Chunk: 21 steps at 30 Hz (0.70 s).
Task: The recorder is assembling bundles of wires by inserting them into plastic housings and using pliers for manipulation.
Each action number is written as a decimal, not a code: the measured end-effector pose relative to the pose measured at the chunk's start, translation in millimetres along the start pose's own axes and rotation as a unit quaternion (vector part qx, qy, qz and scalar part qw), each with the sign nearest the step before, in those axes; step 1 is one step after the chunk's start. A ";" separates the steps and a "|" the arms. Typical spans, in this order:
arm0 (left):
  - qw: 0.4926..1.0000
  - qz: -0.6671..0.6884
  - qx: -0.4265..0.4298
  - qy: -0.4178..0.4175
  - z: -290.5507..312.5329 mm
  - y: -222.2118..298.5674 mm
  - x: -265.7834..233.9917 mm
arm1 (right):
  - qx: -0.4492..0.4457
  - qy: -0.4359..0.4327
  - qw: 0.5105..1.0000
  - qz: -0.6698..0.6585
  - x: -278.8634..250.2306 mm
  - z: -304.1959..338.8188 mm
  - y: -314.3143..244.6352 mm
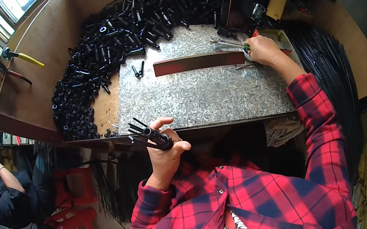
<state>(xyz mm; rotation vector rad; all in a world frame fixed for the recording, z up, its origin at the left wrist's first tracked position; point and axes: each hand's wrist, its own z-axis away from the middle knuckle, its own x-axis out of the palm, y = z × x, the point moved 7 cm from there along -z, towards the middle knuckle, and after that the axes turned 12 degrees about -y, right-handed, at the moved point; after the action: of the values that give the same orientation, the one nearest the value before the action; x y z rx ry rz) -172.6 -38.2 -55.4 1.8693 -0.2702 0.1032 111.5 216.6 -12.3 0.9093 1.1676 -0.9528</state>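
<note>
My left hand (166, 153) is closed around a black tubular part (157, 137) with several thin black prongs, held in front of the bench's near edge. Its thumb and forefinger stick out to the side. At the right of the stone-patterned board (199, 95), my right hand (263, 50) grips a slim metal hand tool (229, 44) with a green handle; its exact kind is unclear. A flat dark reddish strip (198, 62) lies across the board, its right end close to that hand. Two small black pieces (139, 69) rest farther left on the board.
Black tubular parts (131, 27) are heaped along the back and left. Long black rods (328, 58) lie at the right. Yellow-handled pliers (28, 59) hang on the left partition. Another person (10, 190) sits at far left, near red stools (76, 227).
</note>
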 end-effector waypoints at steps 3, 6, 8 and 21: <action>1.000 0.007 -0.006 0.003 0.3 -1.6 -1.4 | 0.002 0.011 1.000 -0.013 -3.6 2.5 -1.6; 1.000 0.012 -0.012 0.007 1.3 -0.9 -2.1 | 0.002 0.041 0.999 -0.029 -8.7 7.1 -3.8; 1.000 0.008 -0.009 0.005 1.3 -0.8 -1.8 | 0.006 0.055 0.998 -0.036 -11.8 10.5 -3.2; 1.000 -0.001 -0.019 -0.021 -4.4 -6.3 20.5 | -0.341 0.000 0.766 -0.544 -12.2 140.2 -178.2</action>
<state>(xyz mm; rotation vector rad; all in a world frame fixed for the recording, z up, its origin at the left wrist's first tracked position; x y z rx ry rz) -151.0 -35.0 -55.6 1.8361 -0.2977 0.0580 -12.6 27.5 7.7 -0.4823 1.9023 -1.2471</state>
